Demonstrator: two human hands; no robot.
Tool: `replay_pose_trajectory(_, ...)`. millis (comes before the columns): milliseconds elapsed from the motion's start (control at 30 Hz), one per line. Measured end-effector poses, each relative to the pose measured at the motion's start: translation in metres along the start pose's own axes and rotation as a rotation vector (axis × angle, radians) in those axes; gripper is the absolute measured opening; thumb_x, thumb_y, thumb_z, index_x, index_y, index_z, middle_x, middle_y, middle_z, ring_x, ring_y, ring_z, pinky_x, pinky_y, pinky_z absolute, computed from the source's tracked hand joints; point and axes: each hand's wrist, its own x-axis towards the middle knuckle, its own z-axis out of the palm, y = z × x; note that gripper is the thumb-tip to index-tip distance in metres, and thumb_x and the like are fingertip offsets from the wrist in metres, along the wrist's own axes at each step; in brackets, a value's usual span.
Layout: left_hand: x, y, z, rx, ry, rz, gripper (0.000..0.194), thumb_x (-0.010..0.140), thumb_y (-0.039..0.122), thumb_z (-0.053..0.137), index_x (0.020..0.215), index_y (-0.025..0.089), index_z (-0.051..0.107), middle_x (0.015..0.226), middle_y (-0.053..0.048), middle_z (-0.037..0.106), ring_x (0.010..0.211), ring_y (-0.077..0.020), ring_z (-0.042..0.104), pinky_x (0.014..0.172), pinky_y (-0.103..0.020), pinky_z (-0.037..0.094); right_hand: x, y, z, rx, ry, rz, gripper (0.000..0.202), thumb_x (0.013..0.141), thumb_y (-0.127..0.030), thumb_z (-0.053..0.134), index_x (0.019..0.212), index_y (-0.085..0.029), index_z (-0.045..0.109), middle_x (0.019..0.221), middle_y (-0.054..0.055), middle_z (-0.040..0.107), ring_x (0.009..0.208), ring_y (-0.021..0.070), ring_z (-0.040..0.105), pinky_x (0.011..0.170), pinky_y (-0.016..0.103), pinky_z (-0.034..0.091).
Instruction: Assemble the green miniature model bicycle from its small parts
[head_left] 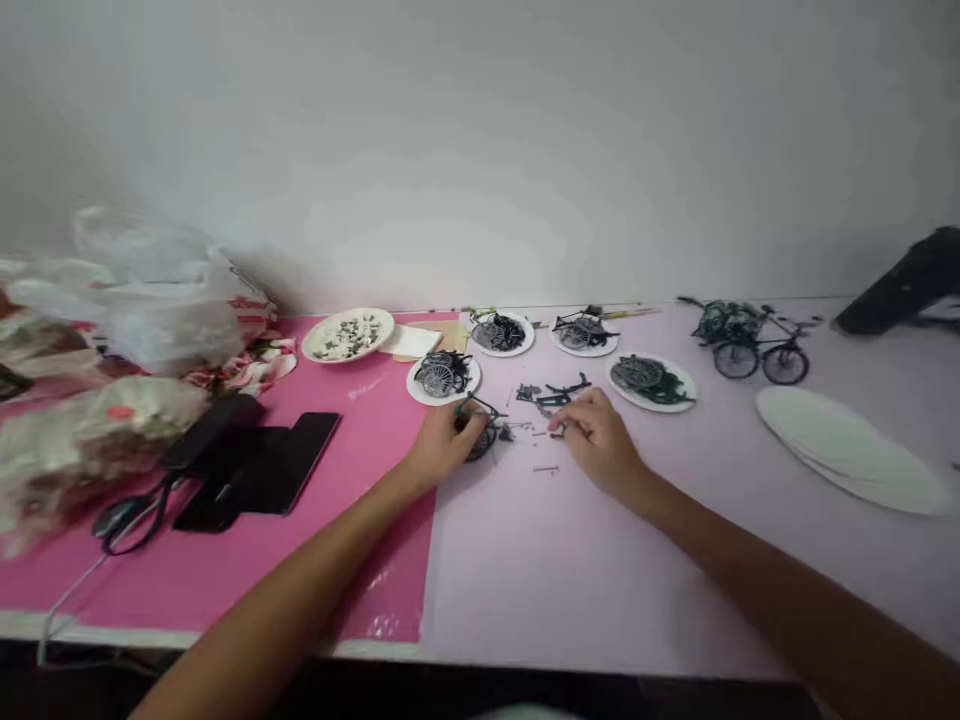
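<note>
My left hand (pixel 444 440) is closed on a dark model bicycle frame (pixel 484 408), with a spoked wheel (pixel 482 442) below it, partly behind the fingers. To its right, my right hand (pixel 592 435) has its fingers pinched together over the light sheet; a small dark bit shows at the fingertips, too small to name. Between the hands lie thin small rods (pixel 546 468) and tiny loose bits. Just beyond my right hand rest dark green frame parts (pixel 553 394).
Paper plates of dark bicycle parts (pixel 444 376) stand along the back. Assembled model bicycles (pixel 761 345) are at the back right, near stacked blank plates (pixel 847 445). Phones (pixel 309 450), cables and plastic bags (pixel 161 300) crowd the left side.
</note>
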Motion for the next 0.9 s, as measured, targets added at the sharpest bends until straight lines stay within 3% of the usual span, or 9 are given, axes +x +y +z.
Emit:
replay_pose_trajectory(300, -0.003, 0.0042, -0.0008, -0.023, 0.015, -0.02, 0.021, 0.088, 0.036, 0.057, 0.079, 0.018, 0.064, 0.067, -0.001, 0.064, 0.062, -0.0148, 0.056, 0.056, -0.025, 0.044, 0.0002, -0.0028, -0.003, -0.01, -0.027, 0.039, 0.032, 0.079, -0.004, 0.053, 0.077, -0.024, 0.078, 0.08, 0.007, 0.055, 0.088, 0.0273, 0.058, 0.073, 0.04, 0.049)
replay_pose_trajectory(500, -0.0016, 0.002, 0.0, -0.026, 0.02, -0.021, 0.02, 0.088, 0.035, 0.058, 0.083, 0.017, 0.065, 0.069, -0.002, 0.065, 0.062, -0.0145, 0.058, 0.056, -0.024, 0.044, -0.0014, -0.0006, -0.0025, -0.015, -0.029, 0.051, 0.032, 0.08, -0.005, 0.052, 0.079, -0.024, 0.079, 0.084, 0.007, 0.056, 0.086, 0.0262, 0.059, 0.072, 0.039, 0.049)
replay_pose_trajectory(733, -0.0048, 0.007, 0.0043, -0.058, -0.027, 0.0, 0.022, 0.09, 0.034, 0.056, 0.078, 0.017, 0.064, 0.066, -0.001, 0.063, 0.059, -0.0133, 0.054, 0.058, -0.025, 0.043, 0.0003, 0.0025, -0.0016, -0.054, -0.028, -0.062, 0.032, 0.076, -0.004, 0.052, 0.078, -0.026, 0.075, 0.068, 0.005, 0.056, 0.091, 0.0302, 0.053, 0.074, 0.041, 0.045)
replay_pose_trajectory(900, -0.0065, 0.0099, 0.0059, -0.04, -0.059, 0.009, 0.024, 0.091, 0.034, 0.057, 0.08, 0.016, 0.069, 0.069, -0.002, 0.066, 0.061, -0.0143, 0.056, 0.06, -0.026, 0.043, 0.0022, -0.0012, -0.0033, -0.069, 0.046, -0.108, 0.025, 0.079, -0.008, 0.055, 0.082, -0.025, 0.074, 0.072, 0.004, 0.056, 0.086, 0.0281, 0.052, 0.078, 0.043, 0.045)
